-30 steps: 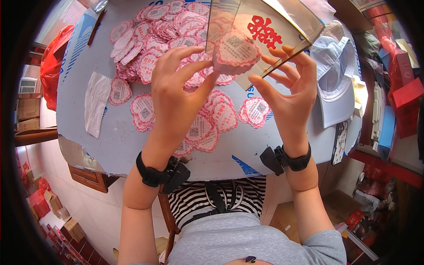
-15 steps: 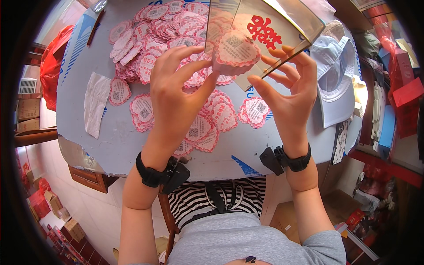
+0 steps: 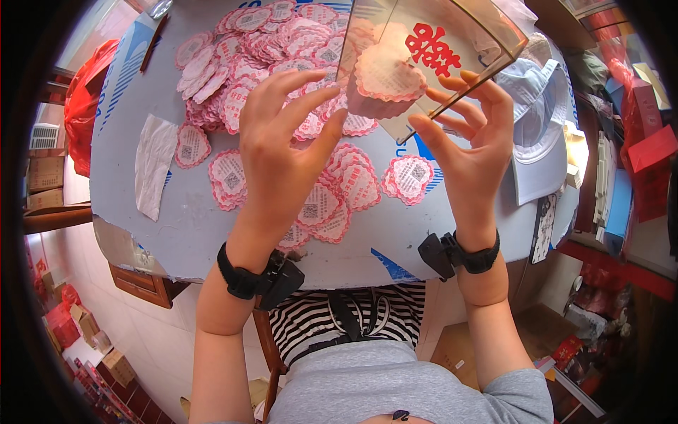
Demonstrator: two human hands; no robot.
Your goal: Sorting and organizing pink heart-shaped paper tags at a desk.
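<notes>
Step in hand, as far as you can judge: you're handling the clear box with a stack of cards that looks to be inside it. Next move probably calls for a firm grip on the rim, since the box is tilted and the stack could slide.

Your right hand is gripping the box's near edge, thumb on one side, fingers bent round the other. Your left hand is spread and looks unloaded, thumb and fingers apart, just beside the box's left side; can't tell if the tips touch it.

Box and stack are over the far half of the table, to the right of the big card pile. Whether the box's far end rests on anything is out of frame. A red cutout shows on the box, right of the stack.

Nearer you: loose cards between your forearms, plus a small card stack by your right wrist. White paper lies left, pale cap right.
</notes>
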